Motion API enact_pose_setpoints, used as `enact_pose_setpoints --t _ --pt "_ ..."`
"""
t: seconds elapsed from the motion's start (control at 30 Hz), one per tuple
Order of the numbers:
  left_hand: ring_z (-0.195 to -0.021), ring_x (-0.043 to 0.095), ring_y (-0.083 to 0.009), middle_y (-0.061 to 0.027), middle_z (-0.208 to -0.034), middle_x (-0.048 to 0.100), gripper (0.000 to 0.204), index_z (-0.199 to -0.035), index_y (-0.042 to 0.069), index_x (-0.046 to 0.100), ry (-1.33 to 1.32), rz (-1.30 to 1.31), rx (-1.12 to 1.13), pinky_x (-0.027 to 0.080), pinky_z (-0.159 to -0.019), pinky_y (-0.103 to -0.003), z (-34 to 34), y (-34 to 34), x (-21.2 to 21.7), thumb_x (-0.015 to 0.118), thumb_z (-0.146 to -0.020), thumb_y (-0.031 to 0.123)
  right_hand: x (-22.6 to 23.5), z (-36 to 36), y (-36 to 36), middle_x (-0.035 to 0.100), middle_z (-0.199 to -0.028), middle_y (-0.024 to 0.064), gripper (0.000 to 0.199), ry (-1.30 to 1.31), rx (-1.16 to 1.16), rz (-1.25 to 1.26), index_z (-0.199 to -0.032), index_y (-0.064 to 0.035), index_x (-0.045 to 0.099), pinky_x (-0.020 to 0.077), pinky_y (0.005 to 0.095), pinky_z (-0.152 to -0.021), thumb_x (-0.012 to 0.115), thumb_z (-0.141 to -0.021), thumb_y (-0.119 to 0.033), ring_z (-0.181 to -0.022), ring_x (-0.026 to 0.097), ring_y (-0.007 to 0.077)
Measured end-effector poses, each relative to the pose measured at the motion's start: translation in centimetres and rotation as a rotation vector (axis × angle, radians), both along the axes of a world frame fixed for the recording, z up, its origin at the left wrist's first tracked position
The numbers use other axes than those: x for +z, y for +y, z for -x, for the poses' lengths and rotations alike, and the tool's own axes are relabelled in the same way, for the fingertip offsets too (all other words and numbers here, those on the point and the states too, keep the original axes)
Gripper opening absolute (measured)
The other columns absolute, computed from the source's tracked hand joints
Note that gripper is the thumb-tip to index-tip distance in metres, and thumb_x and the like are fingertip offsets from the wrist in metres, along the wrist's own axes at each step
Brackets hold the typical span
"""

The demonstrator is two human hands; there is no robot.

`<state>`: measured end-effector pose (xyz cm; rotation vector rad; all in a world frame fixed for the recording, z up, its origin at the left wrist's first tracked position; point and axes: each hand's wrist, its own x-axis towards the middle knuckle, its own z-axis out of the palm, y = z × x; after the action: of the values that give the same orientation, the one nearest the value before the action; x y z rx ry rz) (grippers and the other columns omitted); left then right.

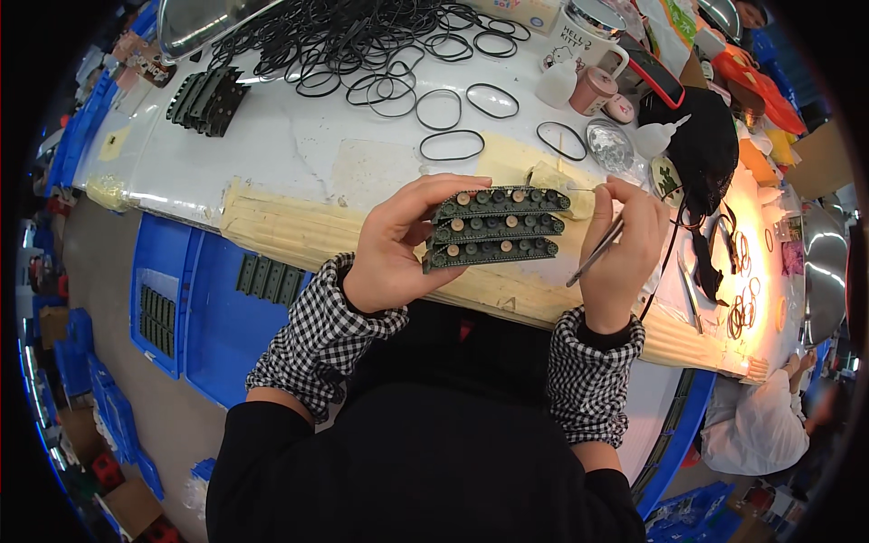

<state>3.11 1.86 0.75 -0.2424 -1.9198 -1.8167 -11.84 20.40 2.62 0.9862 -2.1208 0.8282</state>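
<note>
My left hand (pixel 385 253) is closed around a stack of three dark green toy tank wheel-and-track pieces (pixel 496 226), above the table's near edge. Rows of small round wheels face up on them, a few of the wheels tan. At their right end my right hand (pixel 626 258) is closed. Metal tweezers (pixel 599 251) lie across its fingers, pointing down and left. Between its thumb and forefinger a very thin light rod reaches toward the top piece; what it is I cannot make out.
A heap of black rubber loops (pixel 317 41) covers the back of the table, with single loops nearer. Similar green pieces (pixel 208 101) stand at left. A white mug (pixel 579 41), phone (pixel 656 77) and black cap (pixel 692 136) crowd the right. Blue bins (pixel 204 317) sit below left.
</note>
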Motion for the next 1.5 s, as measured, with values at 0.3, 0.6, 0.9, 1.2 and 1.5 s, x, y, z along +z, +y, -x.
enact_pose_setpoints --t 0.3,0.6,0.9,1.2,1.5 --pt "-0.121 0.055 -0.0234 -0.0168 -0.133 0.052 0.059 -0.13 -0.002 0.051 -0.044 0.002 0.011 0.047 -0.102 -0.035 0.1 0.3 -0.1 0.072 -0.075 -0.003 2.4 -4.2 -1.2 0.066 -0.102 0.017 0.007 -0.426 0.355 0.512 -0.099 0.0013 0.055 0.0465 0.0316 -0.088 0.055 -0.097 -0.006 -0.094 0.062 0.0196" --pt "-0.122 0.054 -0.0251 -0.0189 -0.133 0.053 0.058 -0.129 -0.003 0.051 -0.04 0.02 0.009 0.044 -0.103 -0.036 0.0 0.3 -0.2 0.075 -0.077 0.003 1.4 -4.7 -2.1 0.066 -0.103 0.016 0.008 -0.525 0.454 0.497 -0.1 0.0022 0.056 0.0466 0.0299 -0.087 0.054 -0.097 -0.005 -0.094 0.062 0.0195" --pt "-0.122 0.054 -0.0251 -0.0186 -0.133 0.053 0.058 -0.129 -0.002 0.052 -0.035 0.019 0.008 0.044 -0.103 -0.037 0.1 0.4 -0.2 0.075 -0.076 0.001 1.4 -4.7 -2.1 0.065 -0.103 0.0161 0.008 -0.509 0.442 0.487 -0.1 0.0024 0.056 0.0468 0.0303 -0.088 0.054 -0.097 -0.005 -0.094 0.062 0.0196" --pt "-0.121 0.055 -0.021 -0.0134 -0.133 0.05 0.062 -0.131 -0.001 0.052 0.016 0.057 0.03 0.052 -0.099 -0.032 0.0 -0.3 -0.1 0.068 -0.072 -0.013 0.4 -1.2 -0.6 0.067 -0.097 0.016 0.007 -0.268 0.121 0.45 -0.095 0.0026 0.057 0.0473 0.0298 -0.086 0.056 -0.096 -0.005 -0.093 0.063 0.019" --pt "-0.122 0.054 -0.0222 -0.0144 -0.133 0.051 0.061 -0.131 -0.002 0.05 -0.003 -0.041 0.055 0.05 -0.1 -0.033 0.1 0.0 -0.2 0.069 -0.074 -0.011 0.4 -0.3 -0.2 0.067 -0.093 0.0121 0.008 0.002 -0.024 0.045 -0.091 -0.0009 0.06 0.0456 0.0388 -0.079 0.066 -0.086 -0.003 -0.085 0.058 0.0296"
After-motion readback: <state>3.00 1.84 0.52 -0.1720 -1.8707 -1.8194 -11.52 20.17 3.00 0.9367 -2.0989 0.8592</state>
